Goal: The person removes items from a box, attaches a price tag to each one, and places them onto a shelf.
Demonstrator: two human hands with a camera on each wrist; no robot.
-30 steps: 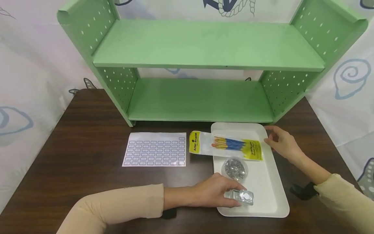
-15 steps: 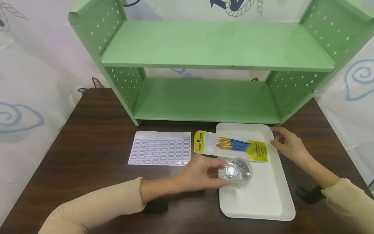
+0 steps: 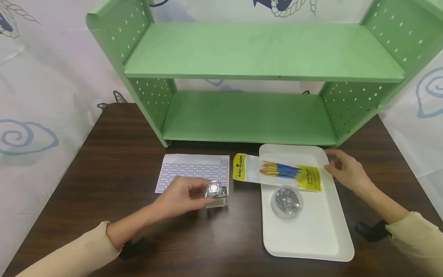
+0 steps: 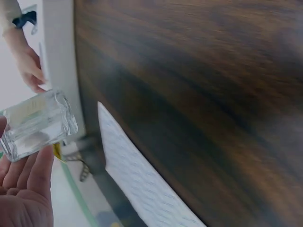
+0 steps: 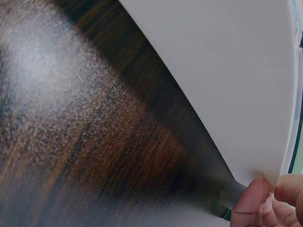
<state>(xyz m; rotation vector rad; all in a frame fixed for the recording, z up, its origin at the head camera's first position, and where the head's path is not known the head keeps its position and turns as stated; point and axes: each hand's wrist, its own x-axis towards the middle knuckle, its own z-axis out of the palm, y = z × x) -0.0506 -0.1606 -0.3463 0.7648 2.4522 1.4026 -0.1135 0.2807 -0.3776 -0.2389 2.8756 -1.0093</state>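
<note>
While the left hand (image 3: 180, 195) holds a small glass bottle (image 3: 216, 201) between thumb and fingers, I see the right hand (image 3: 347, 169) pinching the rim of a white tray (image 3: 311, 238) that lies between the two. Judging by how things lie, I take the work as partway: the bottle is off the tray, in the left hand's grasp by the near edge of a label sheet (image 3: 194, 169), and it has not yet been let go.

Of the containers, I count a round clear tub (image 3: 283, 214) on the tray, to the left hand's right, filled with silvery bits (image 3: 288, 202). Beyond it, a brush pack (image 3: 254, 175) holds blue-handled brushes (image 3: 282, 170); its yellow right end lies near the right hand, its left end juts past the tray. From my end, glare and blur leave me unsure whether the bottle contains liquid.
</note>
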